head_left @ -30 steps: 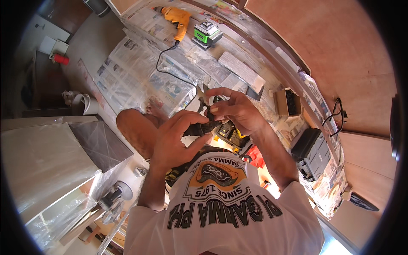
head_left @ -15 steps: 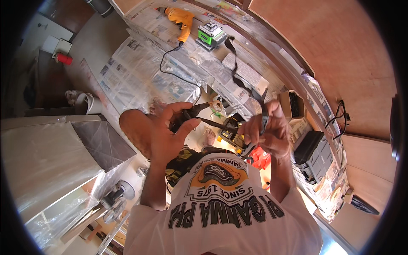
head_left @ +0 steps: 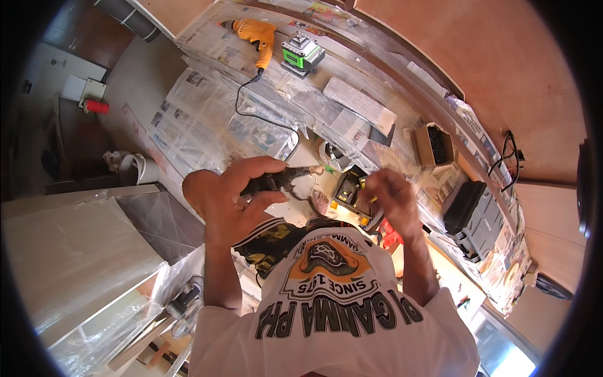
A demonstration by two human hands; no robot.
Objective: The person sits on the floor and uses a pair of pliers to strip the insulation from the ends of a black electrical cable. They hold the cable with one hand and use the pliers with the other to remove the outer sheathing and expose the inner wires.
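Note:
My left hand [head_left: 235, 204] grips a dark object [head_left: 267, 182] with a narrow light-tipped end pointing right; its exact kind is unclear. My right hand [head_left: 394, 196], slightly blurred, is raised at the upper right edge of an open black-and-yellow toolbox [head_left: 348, 191], its fingers curled; what they hold, if anything, I cannot make out. My bare knee [head_left: 196, 188] is left of the left hand, and a foot [head_left: 319, 201] shows beside the toolbox.
A yellow corded drill [head_left: 260, 41], a green laser level [head_left: 301, 53] and a pale block [head_left: 355, 100] lie on newspaper [head_left: 195, 119]. At right are a cardboard box of dark pieces [head_left: 421, 144], a grey-black case [head_left: 477, 226] and a wooden panel [head_left: 502, 75]. A plastic-covered cabinet [head_left: 75, 245] stands left.
The long black strip that stretched from my right hand half a second ago is out of sight. My hands have separated since one second ago, the left moving slightly left, the right moving right.

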